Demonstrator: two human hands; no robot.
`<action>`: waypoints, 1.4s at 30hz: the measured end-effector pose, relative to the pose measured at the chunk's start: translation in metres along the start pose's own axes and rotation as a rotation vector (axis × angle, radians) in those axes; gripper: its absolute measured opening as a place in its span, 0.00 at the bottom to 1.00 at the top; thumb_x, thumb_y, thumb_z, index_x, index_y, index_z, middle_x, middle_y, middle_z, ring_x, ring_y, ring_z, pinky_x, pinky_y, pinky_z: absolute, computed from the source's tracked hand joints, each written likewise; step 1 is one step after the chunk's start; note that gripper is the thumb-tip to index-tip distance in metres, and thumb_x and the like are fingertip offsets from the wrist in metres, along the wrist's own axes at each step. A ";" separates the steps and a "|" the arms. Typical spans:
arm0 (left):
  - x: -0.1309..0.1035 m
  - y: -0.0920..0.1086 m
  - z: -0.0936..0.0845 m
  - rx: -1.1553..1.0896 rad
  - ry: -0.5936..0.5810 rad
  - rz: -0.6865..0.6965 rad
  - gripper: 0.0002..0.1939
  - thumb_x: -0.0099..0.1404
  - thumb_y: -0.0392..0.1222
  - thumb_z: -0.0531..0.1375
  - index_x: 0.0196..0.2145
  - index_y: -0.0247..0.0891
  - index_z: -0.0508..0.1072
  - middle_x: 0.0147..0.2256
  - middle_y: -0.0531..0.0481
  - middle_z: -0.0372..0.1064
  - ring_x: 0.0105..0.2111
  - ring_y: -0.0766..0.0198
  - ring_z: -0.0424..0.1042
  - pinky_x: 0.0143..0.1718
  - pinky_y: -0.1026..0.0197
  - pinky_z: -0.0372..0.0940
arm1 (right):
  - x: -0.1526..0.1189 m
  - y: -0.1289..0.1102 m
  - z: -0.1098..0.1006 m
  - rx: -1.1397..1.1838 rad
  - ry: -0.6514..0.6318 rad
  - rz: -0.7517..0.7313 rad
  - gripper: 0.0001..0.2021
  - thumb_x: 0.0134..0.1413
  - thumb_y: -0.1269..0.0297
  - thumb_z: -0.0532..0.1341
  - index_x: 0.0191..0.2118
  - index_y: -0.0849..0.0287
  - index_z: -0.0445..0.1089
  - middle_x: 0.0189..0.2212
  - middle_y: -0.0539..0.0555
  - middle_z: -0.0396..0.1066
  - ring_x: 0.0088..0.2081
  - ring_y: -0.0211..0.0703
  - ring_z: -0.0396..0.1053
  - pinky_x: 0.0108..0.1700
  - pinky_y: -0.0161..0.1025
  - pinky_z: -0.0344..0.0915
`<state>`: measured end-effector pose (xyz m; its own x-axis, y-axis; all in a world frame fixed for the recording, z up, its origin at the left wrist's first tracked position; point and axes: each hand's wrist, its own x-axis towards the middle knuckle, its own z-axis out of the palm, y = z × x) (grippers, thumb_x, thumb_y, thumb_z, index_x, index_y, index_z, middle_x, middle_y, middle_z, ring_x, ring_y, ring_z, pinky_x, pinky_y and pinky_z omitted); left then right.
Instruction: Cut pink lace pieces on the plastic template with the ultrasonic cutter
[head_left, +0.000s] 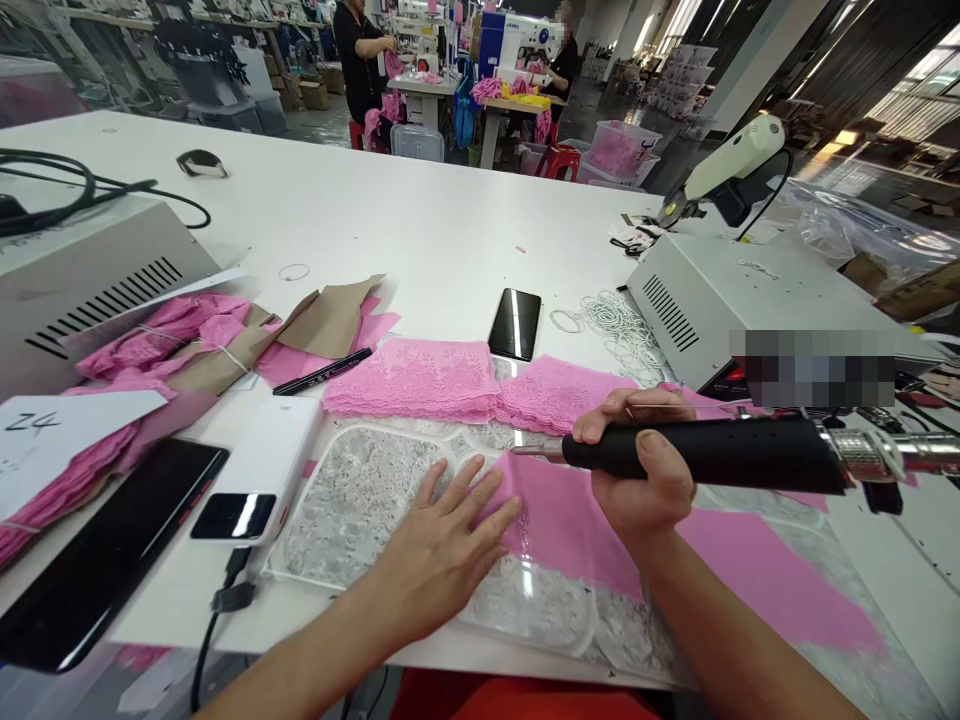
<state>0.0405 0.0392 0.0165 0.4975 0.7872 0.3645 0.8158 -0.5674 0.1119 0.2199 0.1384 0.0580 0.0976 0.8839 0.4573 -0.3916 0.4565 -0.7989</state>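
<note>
1. Right hand [649, 470]: closed round black-gripped handheld tool [735, 455]; metal tip [544, 453] at pink fabric's [574, 535] upper left corner;
2. Left hand [446, 545]: palm down, fingers spread, grasping nothing; fingertips at fabric's left edge;
3. Pink fabric: near white table's [420, 235] front edge; lace stack [412, 380] just beyond;
4. Table surface runs past smartphone [514, 324] to far edge.
</note>
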 end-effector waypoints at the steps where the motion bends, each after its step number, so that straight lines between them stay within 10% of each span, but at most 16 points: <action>1: 0.000 0.000 0.000 -0.002 0.001 0.000 0.17 0.74 0.43 0.49 0.57 0.43 0.66 0.58 0.48 0.64 0.61 0.50 0.58 0.61 0.43 0.50 | 0.000 0.000 0.000 -0.002 0.000 0.002 0.08 0.48 0.64 0.59 0.37 0.55 0.67 0.31 0.48 0.66 0.23 0.35 0.67 0.26 0.39 0.67; 33: 0.000 0.001 -0.002 0.008 0.012 -0.008 0.17 0.74 0.46 0.49 0.56 0.43 0.67 0.58 0.48 0.65 0.61 0.50 0.59 0.60 0.42 0.53 | 0.000 0.001 0.003 -0.059 -0.021 0.010 0.05 0.48 0.64 0.60 0.34 0.55 0.65 0.32 0.47 0.64 0.24 0.34 0.67 0.28 0.40 0.67; 42: -0.041 0.004 -0.023 -0.037 0.068 -0.069 0.15 0.73 0.39 0.52 0.54 0.39 0.69 0.55 0.47 0.69 0.61 0.55 0.60 0.64 0.48 0.48 | -0.004 -0.005 0.007 0.018 0.018 0.061 0.07 0.44 0.65 0.59 0.33 0.56 0.67 0.29 0.47 0.65 0.22 0.35 0.66 0.26 0.39 0.66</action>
<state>0.0168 -0.0005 0.0229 0.4184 0.8072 0.4163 0.8353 -0.5220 0.1726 0.2154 0.1322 0.0629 0.0890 0.9119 0.4006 -0.4141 0.3997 -0.8178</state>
